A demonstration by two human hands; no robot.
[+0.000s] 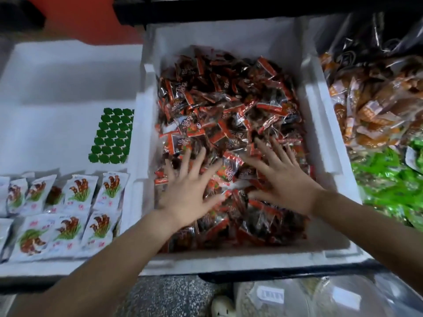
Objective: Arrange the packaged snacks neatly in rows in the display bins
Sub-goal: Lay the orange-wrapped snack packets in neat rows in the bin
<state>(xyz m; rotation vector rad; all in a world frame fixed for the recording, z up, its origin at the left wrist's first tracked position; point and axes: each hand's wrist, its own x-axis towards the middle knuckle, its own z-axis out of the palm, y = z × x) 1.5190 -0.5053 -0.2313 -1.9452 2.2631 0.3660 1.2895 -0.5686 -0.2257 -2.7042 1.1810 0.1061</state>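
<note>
The left foam bin [68, 72] holds white packets [75, 193] printed with a mushroom picture. They lie flat in two rough rows along its near edge, from the near-left corner across to the right wall. Behind them, against that right wall, lies a green dotted sheet [113, 136]. The far half of this bin shows bare white foam. The middle foam bin [320, 124] stands just beside it, filled with a loose heap of small red-and-dark snack packets [229, 106] that lie at all angles, not in rows. Both hands rest palm down on the near half of this heap. The left hand [185, 193] is nearer the bin's left wall and the right hand [283, 179] is toward its right wall. On each hand the fingers are straight and spread wide, pressing on the packets and gripping none. Right of the middle bin, orange packets [375, 106] in clear wrap are piled at the far side, with green packets [389, 184] nearer. Below the bins' near edge a speckled floor [169, 296] shows.
</note>
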